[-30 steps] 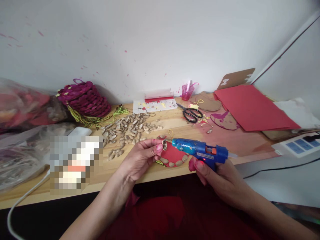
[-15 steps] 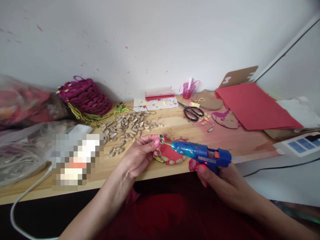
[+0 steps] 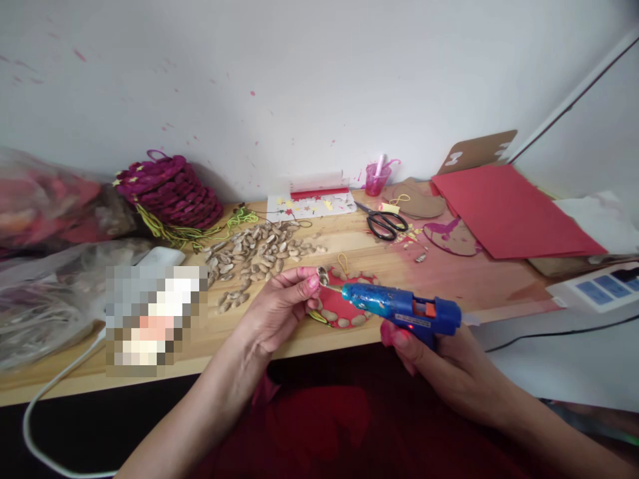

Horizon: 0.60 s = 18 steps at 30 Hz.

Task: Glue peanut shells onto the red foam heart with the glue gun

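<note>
Between the thumb and fingers of my left hand [image 3: 287,303] is a peanut shell [image 3: 322,274], its hollow side showing. My right hand [image 3: 429,359] grips a blue hot glue gun [image 3: 399,307] with a small red light lit on its body. The gun's metal nozzle points left and is at the shell; whether it touches I cannot tell. Beneath both lies a round red disc [image 3: 344,303] on the table, ringed with peanut shells along its rim, with a yellow cord loop at its top. My left fingers and the gun hide part of it.
A heap of peanut shells [image 3: 264,249] spreads behind my left hand. Black-handled scissors [image 3: 383,223], a pink cup [image 3: 377,179] and red sheets [image 3: 514,213] lie farther back. At left are a purple woven-looking piece [image 3: 174,193] and plastic bags [image 3: 50,293].
Both hands stay nearly still. The glue gun has shifted very slightly, with its nozzle still at the peanut shell.
</note>
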Available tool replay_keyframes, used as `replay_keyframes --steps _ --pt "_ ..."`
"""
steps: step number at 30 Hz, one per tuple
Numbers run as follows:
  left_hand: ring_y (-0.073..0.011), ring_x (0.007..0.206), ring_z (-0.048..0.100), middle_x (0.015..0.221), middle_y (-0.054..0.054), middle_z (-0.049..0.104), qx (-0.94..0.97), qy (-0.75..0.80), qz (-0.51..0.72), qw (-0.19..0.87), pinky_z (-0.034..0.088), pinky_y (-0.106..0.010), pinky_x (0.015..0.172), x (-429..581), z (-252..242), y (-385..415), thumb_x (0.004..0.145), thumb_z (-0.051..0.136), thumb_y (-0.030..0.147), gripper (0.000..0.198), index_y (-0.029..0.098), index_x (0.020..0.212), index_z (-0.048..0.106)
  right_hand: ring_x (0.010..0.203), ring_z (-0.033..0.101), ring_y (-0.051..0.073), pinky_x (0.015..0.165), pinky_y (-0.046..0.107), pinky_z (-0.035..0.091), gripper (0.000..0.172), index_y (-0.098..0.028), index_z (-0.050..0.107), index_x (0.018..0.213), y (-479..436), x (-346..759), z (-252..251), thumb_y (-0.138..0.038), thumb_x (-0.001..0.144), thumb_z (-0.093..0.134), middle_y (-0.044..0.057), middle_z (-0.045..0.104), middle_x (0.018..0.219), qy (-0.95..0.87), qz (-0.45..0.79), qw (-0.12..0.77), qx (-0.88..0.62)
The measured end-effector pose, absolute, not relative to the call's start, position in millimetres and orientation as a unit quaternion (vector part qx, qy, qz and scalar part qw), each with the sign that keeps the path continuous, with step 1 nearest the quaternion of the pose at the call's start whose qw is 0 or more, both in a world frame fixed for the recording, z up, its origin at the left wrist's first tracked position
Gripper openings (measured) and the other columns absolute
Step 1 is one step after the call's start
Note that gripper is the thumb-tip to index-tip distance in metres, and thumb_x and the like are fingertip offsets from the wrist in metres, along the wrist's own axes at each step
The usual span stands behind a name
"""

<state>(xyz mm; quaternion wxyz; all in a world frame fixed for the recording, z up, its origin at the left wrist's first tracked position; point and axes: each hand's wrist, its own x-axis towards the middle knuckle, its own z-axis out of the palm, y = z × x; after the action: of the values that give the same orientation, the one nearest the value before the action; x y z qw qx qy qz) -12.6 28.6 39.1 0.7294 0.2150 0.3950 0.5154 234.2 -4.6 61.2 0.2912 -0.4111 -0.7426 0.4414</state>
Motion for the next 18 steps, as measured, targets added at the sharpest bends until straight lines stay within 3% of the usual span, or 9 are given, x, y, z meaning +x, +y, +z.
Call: replay_keyframes --steps 18 --pt "-0.0071 0.056 0.054 0.063 0.000 0.062 0.216 0.395 0.510 0.733 0.049 -0.017 0.055 -14.1 41.8 31.6 0.056 0.096 0.021 0.031 0.013 0.071 0.070 0.051 0.050 0.015 0.047 0.028 0.038 0.034 -0.026 0.057 0.070 0.0 230.8 72.3 -0.038 0.101 0.051 -0.001 0.055 0.058 -0.738 0.434 0.310 -0.413"
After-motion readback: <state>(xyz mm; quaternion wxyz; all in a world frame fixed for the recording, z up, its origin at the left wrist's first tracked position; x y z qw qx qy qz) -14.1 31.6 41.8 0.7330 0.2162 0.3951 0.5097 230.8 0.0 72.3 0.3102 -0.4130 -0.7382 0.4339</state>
